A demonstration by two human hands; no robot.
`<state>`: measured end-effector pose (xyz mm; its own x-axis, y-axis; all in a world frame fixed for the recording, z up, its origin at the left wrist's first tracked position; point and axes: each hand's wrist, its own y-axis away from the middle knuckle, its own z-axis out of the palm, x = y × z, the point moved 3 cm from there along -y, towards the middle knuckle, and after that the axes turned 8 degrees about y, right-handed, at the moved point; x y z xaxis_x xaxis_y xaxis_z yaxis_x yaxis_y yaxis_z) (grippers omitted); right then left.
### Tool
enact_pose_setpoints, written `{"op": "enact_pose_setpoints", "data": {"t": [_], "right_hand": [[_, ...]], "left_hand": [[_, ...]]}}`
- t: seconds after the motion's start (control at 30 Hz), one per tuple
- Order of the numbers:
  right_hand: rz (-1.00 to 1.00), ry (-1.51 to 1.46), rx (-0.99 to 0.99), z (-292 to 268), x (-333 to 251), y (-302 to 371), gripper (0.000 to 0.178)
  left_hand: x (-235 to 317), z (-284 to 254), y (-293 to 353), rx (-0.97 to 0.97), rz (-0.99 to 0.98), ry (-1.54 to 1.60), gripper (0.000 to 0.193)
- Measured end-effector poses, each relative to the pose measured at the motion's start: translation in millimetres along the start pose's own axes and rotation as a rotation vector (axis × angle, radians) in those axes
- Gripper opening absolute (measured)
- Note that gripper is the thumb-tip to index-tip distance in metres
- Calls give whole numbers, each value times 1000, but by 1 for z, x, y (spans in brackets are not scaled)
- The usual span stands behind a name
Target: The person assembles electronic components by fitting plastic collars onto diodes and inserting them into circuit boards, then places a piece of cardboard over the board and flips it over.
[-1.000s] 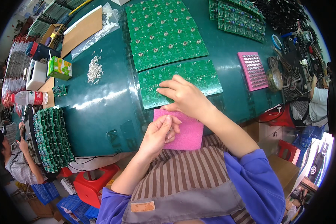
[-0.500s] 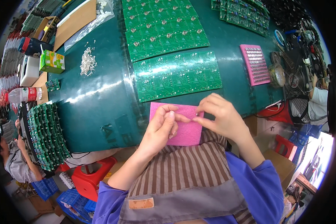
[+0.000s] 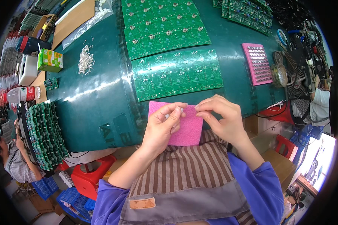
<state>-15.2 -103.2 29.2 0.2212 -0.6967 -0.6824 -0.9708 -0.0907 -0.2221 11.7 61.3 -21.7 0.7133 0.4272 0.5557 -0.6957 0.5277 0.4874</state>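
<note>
A pink foam sheet (image 3: 187, 131) lies at the near table edge, against my striped apron, below both hands. My left hand (image 3: 164, 125) is closed over its left part, thumb against curled fingers. A small whitish bit shows at those fingertips, too small to name. At the sheet's upper right corner my right hand (image 3: 223, 117) is closed in a pinch; whatever sits between its fingertips is too small to make out. The two hands are slightly apart. Just beyond them lies a green circuit board panel (image 3: 180, 77), with more panels (image 3: 165, 26) carrying small metal parts behind it.
A pink foam block (image 3: 257, 67) with rows of metal parts lies right, near a solder reel (image 3: 279, 75). Small white pieces (image 3: 86, 60) are heaped left. A juice carton (image 3: 50, 60), a bottle (image 3: 23, 94) and upright boards (image 3: 45, 135) line the left side.
My right fingertips have drawn up and away from the left ones, to the foam sheet's corner. My left index finger has curled in toward the thumb.
</note>
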Motion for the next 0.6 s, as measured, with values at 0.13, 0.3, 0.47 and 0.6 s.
{"op": "enact_pose_setpoints", "data": {"t": [0.13, 0.3, 0.47, 0.6], "right_hand": [[133, -340, 107, 13, 0, -3, 10], [164, -389, 74, 21, 6, -4, 10], [146, -398, 84, 21, 5, -4, 10], [162, -415, 83, 24, 8, -4, 10]], "left_hand": [[0, -1, 0, 29, 18, -23, 27], [-1, -3, 1, 15, 3, -43, 27], [-2, -5, 1, 21, 16, -60, 27], [4, 0, 1, 57, -27, -82, 28]]}}
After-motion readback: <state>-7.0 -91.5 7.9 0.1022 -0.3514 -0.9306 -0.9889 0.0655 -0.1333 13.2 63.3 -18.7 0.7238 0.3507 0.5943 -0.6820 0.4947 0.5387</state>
